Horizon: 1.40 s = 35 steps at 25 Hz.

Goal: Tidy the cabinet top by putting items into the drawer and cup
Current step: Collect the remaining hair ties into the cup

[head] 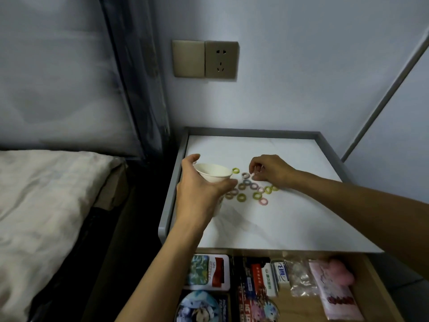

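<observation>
My left hand (pixel 199 189) grips a white paper cup (pixel 213 175), held tilted above the left part of the white cabinet top (pixel 290 217). Several small hair rings (pixel 251 190) in green, pink and blue lie scattered in the middle of the top, just right of the cup. My right hand (pixel 270 169) hovers over the far side of the cluster, fingertips pinched on a small pink ring (pixel 253 175). Below the top's front edge the wooden drawer (pixel 371 275) stands open, filled with cards, packets and a pink pouch.
A grey raised rim (pixel 325 141) borders the top at the back and sides. A wall socket panel (pixel 205 59) sits above. A bed with a pale cover (pixel 46 205) lies at the left, with a dark gap between it and the cabinet.
</observation>
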Each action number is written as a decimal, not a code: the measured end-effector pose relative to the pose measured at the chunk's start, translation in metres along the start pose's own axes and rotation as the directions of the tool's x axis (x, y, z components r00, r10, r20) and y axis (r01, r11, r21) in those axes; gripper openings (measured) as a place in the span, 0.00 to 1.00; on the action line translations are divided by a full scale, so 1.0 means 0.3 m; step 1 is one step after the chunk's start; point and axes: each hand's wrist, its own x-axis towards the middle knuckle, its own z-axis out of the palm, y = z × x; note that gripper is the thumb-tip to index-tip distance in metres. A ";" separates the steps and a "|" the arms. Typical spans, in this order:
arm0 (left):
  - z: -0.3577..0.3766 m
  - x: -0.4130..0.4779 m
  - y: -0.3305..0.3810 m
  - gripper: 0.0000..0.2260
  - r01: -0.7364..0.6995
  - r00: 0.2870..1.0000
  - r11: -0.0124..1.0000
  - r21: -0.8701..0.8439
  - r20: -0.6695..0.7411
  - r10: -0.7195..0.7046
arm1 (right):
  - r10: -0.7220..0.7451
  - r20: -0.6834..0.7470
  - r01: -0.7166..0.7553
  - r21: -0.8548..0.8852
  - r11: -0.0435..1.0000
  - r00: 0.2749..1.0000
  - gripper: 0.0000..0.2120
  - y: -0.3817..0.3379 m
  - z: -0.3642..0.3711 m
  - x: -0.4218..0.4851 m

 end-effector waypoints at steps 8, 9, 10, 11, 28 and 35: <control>-0.005 0.000 0.006 0.40 -0.038 0.999 0.999 0.034 0.000 0.038 | -0.015 0.121 0.016 -0.010 1.000 0.992 0.15 -0.067 -0.014 -0.010; -0.002 -0.002 0.008 0.40 -0.035 0.999 0.999 0.034 0.001 0.035 | -0.014 0.079 0.014 -0.006 1.000 0.997 0.12 -0.070 0.007 -0.007; -0.001 -0.002 0.009 0.40 -0.034 0.999 0.999 0.034 0.006 0.034 | -0.006 0.044 0.005 0.009 1.000 0.999 0.09 -0.073 0.023 -0.003; 0.000 -0.001 0.009 0.40 -0.036 0.999 0.999 0.033 0.014 0.036 | 0.003 0.022 -0.003 0.021 1.000 1.000 0.06 -0.075 0.030 0.000; 0.005 -0.014 -0.005 0.45 -0.079 0.989 0.986 0.145 0.132 0.060 | -0.138 0.037 0.104 0.472 0.875 0.990 0.02 -0.331 -0.239 -0.105; 0.042 -0.043 -0.009 0.41 -0.132 0.982 0.988 0.075 0.147 0.120 | -0.354 0.203 0.344 0.084 0.935 0.913 0.08 -0.501 -0.246 -0.228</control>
